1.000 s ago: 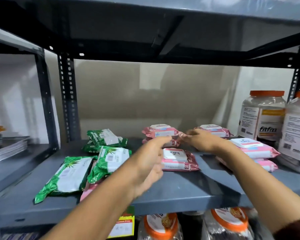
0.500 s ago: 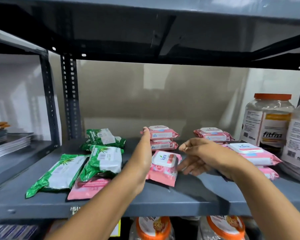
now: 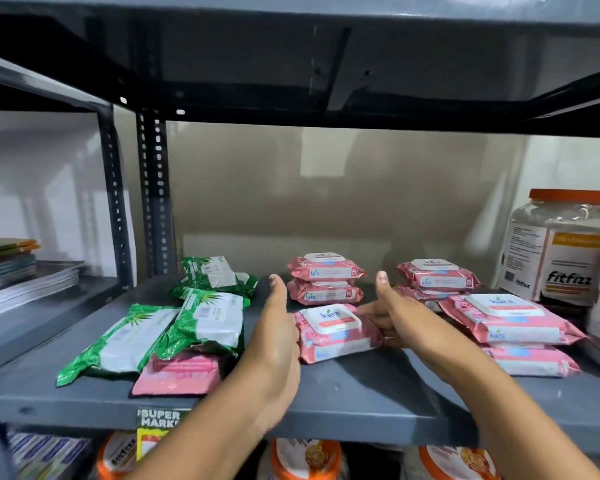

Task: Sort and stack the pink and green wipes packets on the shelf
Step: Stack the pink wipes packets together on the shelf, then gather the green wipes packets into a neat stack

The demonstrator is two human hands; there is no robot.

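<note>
Both hands bracketed 1 pink plastic wipes packet with a white flip lid (image 3: 336, 332) on the grey metal shelf (image 3: 343, 400): left hand (image 3: 274, 337) and right hand (image 3: 395, 320) pressed its opposite ends, thumbs raised. Half a second earlier it sat tilted; it now lay squared between them. Beyond the fingertips stood a 2-packet pink stack (image 3: 326, 280), the likely destination. Green foil wipes packets (image 3: 201, 317) lay unsorted left of the left hand.
</note>
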